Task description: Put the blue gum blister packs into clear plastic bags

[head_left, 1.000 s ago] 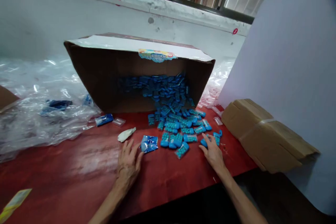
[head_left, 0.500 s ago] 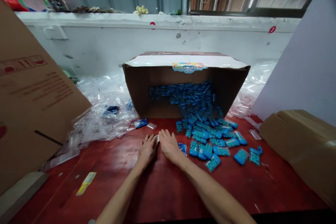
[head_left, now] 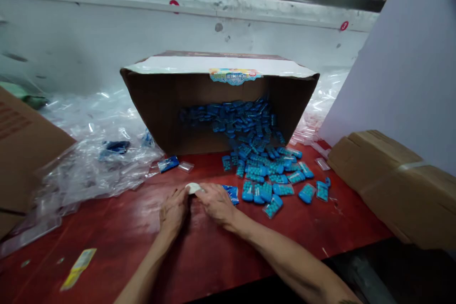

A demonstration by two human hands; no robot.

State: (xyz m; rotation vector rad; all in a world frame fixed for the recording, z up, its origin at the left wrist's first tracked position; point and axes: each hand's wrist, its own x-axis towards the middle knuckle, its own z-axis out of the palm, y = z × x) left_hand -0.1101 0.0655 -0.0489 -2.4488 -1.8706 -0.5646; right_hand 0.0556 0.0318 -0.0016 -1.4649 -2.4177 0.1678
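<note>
A small white piece [head_left: 193, 188], its kind unclear, lies between my fingertips low over the red tabletop. My left hand [head_left: 174, 210] is closed at its left edge, fingers together. From the other side my right hand [head_left: 216, 203] grips it, the fingers bent around its edge. Partly behind my right hand is a blue printed packet [head_left: 231, 194]. Several small clear packs of blue beads with blue caps [head_left: 265, 191] are heaped to the right, spilling out of the open cardboard box [head_left: 167, 137].
Clear plastic wrappers [head_left: 103, 161] pile up at the left. Another blue packet [head_left: 168, 164] and a small clear case [head_left: 185, 166] lie before the box. A closed carton [head_left: 392, 185] stands at the right. A yellow-and-white strip [head_left: 79, 268] lies front left on the red table [head_left: 199, 256].
The view has shifted right and down. My hands, flat on the table before, now hold the white piece, and more of it shows between them.
</note>
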